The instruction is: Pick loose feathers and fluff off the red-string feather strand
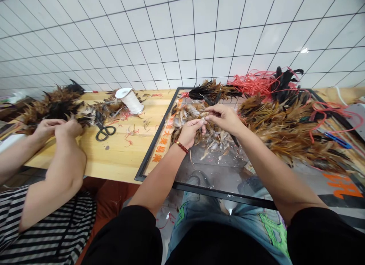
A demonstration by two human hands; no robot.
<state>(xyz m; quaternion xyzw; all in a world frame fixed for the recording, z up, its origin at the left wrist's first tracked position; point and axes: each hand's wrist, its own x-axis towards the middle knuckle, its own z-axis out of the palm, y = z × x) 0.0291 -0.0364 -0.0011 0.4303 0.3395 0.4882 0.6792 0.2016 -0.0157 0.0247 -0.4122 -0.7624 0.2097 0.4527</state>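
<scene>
My left hand (193,132), with a beaded bracelet at the wrist, is closed in a pinch over the glass tabletop. Its fingertips meet those of my right hand (225,118), also pinched. Between them is a small pale feather (204,119), partly covered by the fingers. Below both hands spreads a loose pile of brown and whitish feathers (213,141). A dark feather (235,140) sticks out under my right wrist. Behind them lies a feather bundle (208,91) bound with red string at its left end.
Brown feather bundles (273,124) cover the right side, with tangled red plastic string (256,82) behind and a blue cutter (338,140) beside them. Leftward are a white spool (129,100) and black scissors (105,132). A co-worker's hands (61,128) work close to another feather pile (54,103).
</scene>
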